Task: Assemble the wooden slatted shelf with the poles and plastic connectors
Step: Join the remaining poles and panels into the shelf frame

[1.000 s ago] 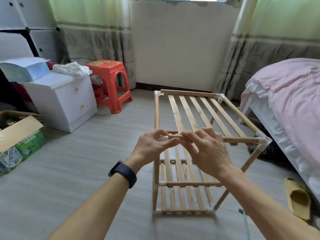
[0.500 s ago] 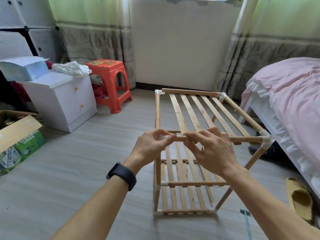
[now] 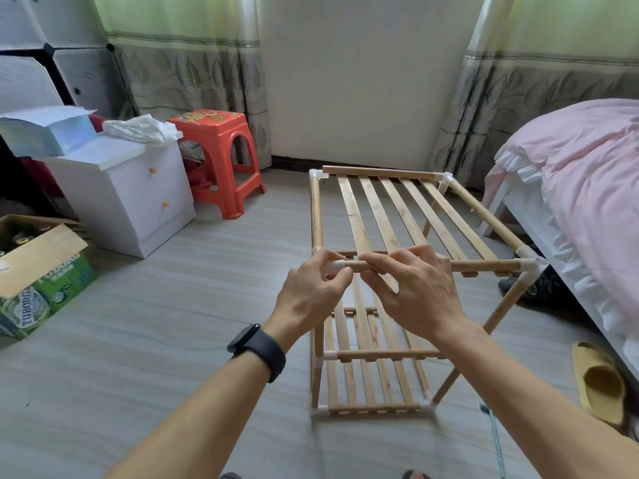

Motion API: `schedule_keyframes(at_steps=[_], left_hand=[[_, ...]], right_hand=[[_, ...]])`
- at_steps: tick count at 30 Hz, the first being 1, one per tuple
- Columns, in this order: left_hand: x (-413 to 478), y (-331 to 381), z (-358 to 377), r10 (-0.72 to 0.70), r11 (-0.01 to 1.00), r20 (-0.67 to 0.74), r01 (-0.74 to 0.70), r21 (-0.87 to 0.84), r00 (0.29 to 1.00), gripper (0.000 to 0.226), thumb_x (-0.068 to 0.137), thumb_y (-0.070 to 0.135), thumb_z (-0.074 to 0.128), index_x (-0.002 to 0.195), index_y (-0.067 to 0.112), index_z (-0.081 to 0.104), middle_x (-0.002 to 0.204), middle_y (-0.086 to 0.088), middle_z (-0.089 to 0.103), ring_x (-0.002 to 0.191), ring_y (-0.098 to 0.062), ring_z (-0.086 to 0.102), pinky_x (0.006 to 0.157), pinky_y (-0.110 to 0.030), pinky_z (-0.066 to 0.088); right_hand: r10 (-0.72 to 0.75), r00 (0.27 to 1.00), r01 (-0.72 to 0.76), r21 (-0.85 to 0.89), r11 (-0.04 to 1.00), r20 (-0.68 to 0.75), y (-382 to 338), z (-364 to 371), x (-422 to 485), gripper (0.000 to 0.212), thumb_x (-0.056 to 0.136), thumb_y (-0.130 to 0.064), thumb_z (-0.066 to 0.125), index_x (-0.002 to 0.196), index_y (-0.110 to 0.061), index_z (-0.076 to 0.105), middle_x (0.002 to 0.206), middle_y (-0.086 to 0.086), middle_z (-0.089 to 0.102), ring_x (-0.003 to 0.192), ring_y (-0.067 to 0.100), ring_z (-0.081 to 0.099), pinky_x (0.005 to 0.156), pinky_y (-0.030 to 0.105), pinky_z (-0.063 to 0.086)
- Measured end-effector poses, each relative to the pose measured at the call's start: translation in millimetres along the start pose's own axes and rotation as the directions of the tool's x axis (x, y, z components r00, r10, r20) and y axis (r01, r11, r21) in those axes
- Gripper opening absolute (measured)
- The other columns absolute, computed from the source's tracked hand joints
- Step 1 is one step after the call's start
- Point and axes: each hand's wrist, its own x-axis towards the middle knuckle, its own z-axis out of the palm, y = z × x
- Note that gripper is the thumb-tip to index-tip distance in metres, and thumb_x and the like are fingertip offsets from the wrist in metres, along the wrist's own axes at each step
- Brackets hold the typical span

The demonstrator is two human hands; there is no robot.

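1. Left hand [image 3: 311, 295]: grip closed in a pinch, thumb and fingertips on the white connector [image 3: 334, 266] at the near-left top corner.
2. Right hand [image 3: 418, 295], just beside it: grip curled round the front pole [image 3: 484, 265], fingers over the top, thumb below.
3. Step in hand, by the look of it: seating that pole end in the connector. Hold the connector steady, keep the pole in line with the socket, and push straight along its length with a slight twist. Avoid levering downward, with the other end already in the near-right connector [image 3: 527, 267] and a frame probably light enough to rack.
4. Shelf [image 3: 380, 216]: upright on the floor [image 3: 173, 323] straight ahead, three slatted tiers, bed [image 3: 570, 184] close on the right. Seemingly near complete.
5. Left, on the floor: cardboard box [image 3: 45, 267], flap open, bottle tops [image 3: 21, 240] showing inside. Number unclear.
6. Farther left: white cabinet [image 3: 138, 202], both drawers shut, contents hidden. On top, an open carton [image 3: 48, 133]; impossible to tell what lies inside.
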Motion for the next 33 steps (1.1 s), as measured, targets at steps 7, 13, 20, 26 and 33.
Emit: schedule_keyframes(at_steps=[7,13,20,26,33], left_hand=[[-8,4,6,0.046,0.988,0.065,-0.055,0.144,0.997,0.021,0.101,0.027,0.052,0.121,0.03,0.044,0.094,0.0,0.058,0.07,-0.009,0.058,0.056,-0.019,0.044],[-36,23,15,0.064,0.99,0.402,-0.11,0.092,0.913,0.062,0.093,0.022,0.06,0.144,0.047,0.034,0.119,-0.004,0.066,0.1,-0.018,0.068,0.084,-0.032,0.06],[31,21,-11,0.177,0.966,0.117,-0.195,0.171,0.977,0.031,0.097,0.023,0.058,0.123,0.038,0.062,0.104,0.01,0.071,0.089,-0.008,0.07,0.07,-0.034,0.062],[102,-2,-43,0.078,0.572,0.122,-0.145,0.807,0.989,0.04,0.102,0.052,0.034,0.136,0.042,0.051,0.153,0.007,0.043,0.145,-0.02,0.031,0.112,-0.05,0.03],[76,-20,-38,0.272,0.615,0.113,-0.263,0.743,0.956,0.048,0.096,0.065,0.025,0.11,0.039,0.063,0.121,0.012,0.064,0.132,-0.02,0.047,0.11,-0.052,0.023]], right_hand=[[-0.019,0.999,0.018,0.026,0.999,0.028,4,3,-3,0.041,0.097,-0.062,0.031,0.125,-0.049,0.057,0.109,-0.013,0.065,0.109,0.019,0.048,0.088,0.039,0.027],[-0.052,0.993,0.043,0.093,0.995,0.107,61,-18,-26,0.047,0.097,-0.059,0.027,0.139,-0.051,0.047,0.151,-0.011,0.039,0.143,0.014,0.027,0.113,0.046,0.019],[0.303,0.919,-0.325,0.048,0.945,0.251,41,-67,-18,0.072,0.087,-0.072,0.008,0.124,-0.042,0.062,0.149,-0.003,0.049,0.145,0.019,0.031,0.118,0.06,0.018],[0.207,0.937,-0.194,-0.073,0.978,0.282,-33,-56,-12,0.043,0.099,-0.056,0.036,0.132,-0.033,0.052,0.146,-0.003,0.045,0.14,0.021,0.033,0.118,0.051,0.02],[0.075,0.958,-0.069,-0.03,0.997,0.277,17,-52,-16,0.041,0.1,-0.05,0.032,0.126,-0.039,0.061,0.143,-0.019,0.05,0.148,0.011,0.02,0.12,0.057,-0.01]])
